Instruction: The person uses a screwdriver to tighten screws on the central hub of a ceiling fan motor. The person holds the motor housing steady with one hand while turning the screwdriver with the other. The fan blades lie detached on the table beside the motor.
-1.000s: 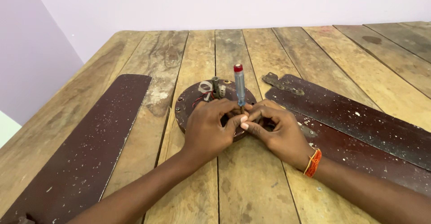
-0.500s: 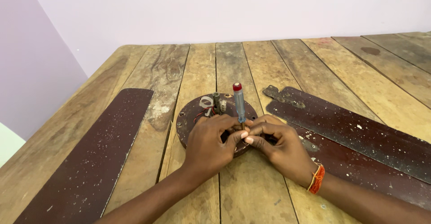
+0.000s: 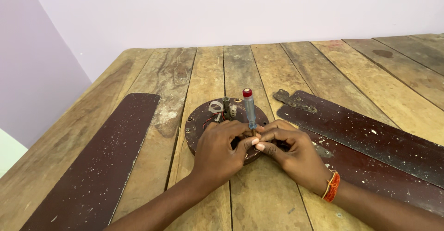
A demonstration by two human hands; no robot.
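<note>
A round dark-brown fan motor housing [image 3: 200,120] lies flat on the wooden plank table [image 3: 259,69], with a short shaft, a clip and red wires at its centre. A screwdriver with a clear blue handle and red cap [image 3: 249,107] stands upright on the housing's near edge. My left hand [image 3: 221,153] and my right hand [image 3: 290,151] meet at its shaft, fingertips pinched around the lower part. The tip and the screw under it are hidden by my fingers. An orange thread band is on my right wrist.
One dark-brown fan blade [image 3: 101,161] lies on the left of the table. Two more blades [image 3: 370,138] lie on the right, their metal brackets near the housing. A pale wall stands behind the table's far edge.
The view has tilted so the table sits lower in frame. Both hands stay pinched on the upright screwdriver at the housing's edge; no clear shift of the tool.
</note>
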